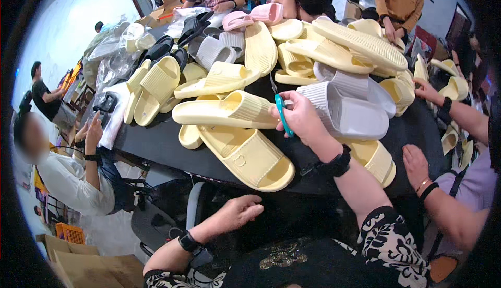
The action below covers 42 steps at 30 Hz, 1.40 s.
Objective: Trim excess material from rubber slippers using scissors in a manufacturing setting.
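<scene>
Fingers of the left hand (235,215) hung half-curled, empty, at lower centre. Mid-frame, a yellow slipper (245,108) looked light, springy, best held by its sole edge; the right hand (304,115) pinched smaller, stiffer-looking teal scissors (282,112) by the handles.

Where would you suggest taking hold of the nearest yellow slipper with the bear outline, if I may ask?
Grip the yellow slipper by its toe end, probably from the near side: that end lies uncovered near the edge of the table, while another slipper overlaps its heel.
</scene>
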Tool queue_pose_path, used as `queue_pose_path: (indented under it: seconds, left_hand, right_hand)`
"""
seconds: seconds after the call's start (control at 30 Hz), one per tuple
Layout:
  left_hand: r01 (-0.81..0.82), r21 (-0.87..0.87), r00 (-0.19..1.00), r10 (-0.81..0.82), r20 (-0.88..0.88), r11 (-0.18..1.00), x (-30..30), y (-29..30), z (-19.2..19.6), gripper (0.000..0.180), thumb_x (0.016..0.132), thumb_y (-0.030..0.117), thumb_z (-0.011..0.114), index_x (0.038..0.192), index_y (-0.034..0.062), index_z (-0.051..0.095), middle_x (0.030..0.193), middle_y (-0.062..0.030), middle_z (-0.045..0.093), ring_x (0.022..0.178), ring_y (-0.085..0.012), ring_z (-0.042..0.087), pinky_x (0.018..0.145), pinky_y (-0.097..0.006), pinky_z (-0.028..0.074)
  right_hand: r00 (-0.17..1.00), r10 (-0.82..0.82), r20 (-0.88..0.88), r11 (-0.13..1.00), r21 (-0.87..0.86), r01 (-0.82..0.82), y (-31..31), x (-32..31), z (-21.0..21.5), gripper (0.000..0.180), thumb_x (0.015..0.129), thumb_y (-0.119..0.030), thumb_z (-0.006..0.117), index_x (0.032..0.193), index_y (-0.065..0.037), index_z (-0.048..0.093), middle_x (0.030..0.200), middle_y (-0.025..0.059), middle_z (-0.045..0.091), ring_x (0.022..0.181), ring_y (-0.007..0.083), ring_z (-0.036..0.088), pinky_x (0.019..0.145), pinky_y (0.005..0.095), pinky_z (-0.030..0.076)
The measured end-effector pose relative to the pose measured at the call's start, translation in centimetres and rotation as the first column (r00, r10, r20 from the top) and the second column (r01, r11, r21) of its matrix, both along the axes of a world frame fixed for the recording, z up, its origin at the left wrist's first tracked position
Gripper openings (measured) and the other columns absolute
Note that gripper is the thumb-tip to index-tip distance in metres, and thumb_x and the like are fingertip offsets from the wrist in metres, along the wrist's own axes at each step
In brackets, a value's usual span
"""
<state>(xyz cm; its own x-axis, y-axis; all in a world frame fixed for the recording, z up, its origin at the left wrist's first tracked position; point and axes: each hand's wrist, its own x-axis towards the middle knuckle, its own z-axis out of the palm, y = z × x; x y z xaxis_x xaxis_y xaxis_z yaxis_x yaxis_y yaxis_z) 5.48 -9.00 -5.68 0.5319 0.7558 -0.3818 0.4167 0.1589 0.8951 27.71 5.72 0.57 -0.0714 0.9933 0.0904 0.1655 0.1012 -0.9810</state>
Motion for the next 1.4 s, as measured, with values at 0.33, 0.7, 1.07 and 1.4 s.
queue_pose_path:
  seconds: [0.33, 0.7, 1.07, 1.4]
  left_hand:
    - [-0.203, -0.506, 0.887, 0.377, 0.268, 0.838, 2.7, 1.1, -0.7, 0.039, 0.093, 0.034, 0.054, 0.107, -0.0022, 0.056, 0.09, -0.0112, 0.064, 0.072, -0.0156, 0.061, 0.064, -0.027, 0.051]
    - [-0.516, -0.508, 0.685, 0.689, 0.238, 0.689, -0.5, -0.7, 1.5, 0.023, 0.088, 0.012, 0.05, 0.104, -0.0035, 0.057, 0.088, -0.0138, 0.065, 0.071, -0.0198, 0.064, 0.065, -0.031, 0.054]
    - [-0.924, 0.075, 0.35, 0.75, 0.562, 0.376, -12.0, -1.5, 5.2, 0.026, 0.091, 0.016, 0.042, 0.107, -0.0026, 0.052, 0.099, -0.01, 0.059, 0.091, -0.0173, 0.06, 0.081, -0.031, 0.049]
    - [-0.899, 0.27, 0.436, 0.773, 0.461, 0.346, -14.5, -0.3, 8.3, 0.04, 0.091, 0.027, 0.043, 0.116, -0.0029, 0.052, 0.108, -0.0123, 0.058, 0.098, -0.0189, 0.058, 0.083, -0.03, 0.045]
  right_hand:
    - [0.94, 0.034, -0.339, 0.98, -0.172, -0.097, -1.0, -0.6, -2.2, 0.047, 0.079, -0.017, 0.069, 0.116, 0.001, 0.047, 0.072, 0.0044, 0.055, 0.052, 0.009, 0.054, 0.041, 0.0222, 0.044]
    - [0.951, 0.075, -0.301, 0.986, -0.121, -0.116, -1.6, -0.1, -3.2, 0.05, 0.081, -0.019, 0.07, 0.118, 0.004, 0.046, 0.075, 0.003, 0.056, 0.055, 0.0066, 0.053, 0.046, 0.0208, 0.045]
    - [0.995, 0.025, -0.099, 0.996, 0.091, -0.016, -1.8, -0.3, -2.7, 0.049, 0.081, -0.021, 0.071, 0.117, 0.002, 0.048, 0.081, 0.0044, 0.061, 0.073, 0.0071, 0.055, 0.064, 0.0228, 0.046]
    - [1.0, 0.005, 0.014, 0.897, 0.441, -0.01, -2.7, -0.4, -2.6, 0.043, 0.079, -0.021, 0.07, 0.112, -0.004, 0.049, 0.083, 0.0175, 0.063, 0.075, 0.0341, 0.065, 0.061, 0.0387, 0.05]
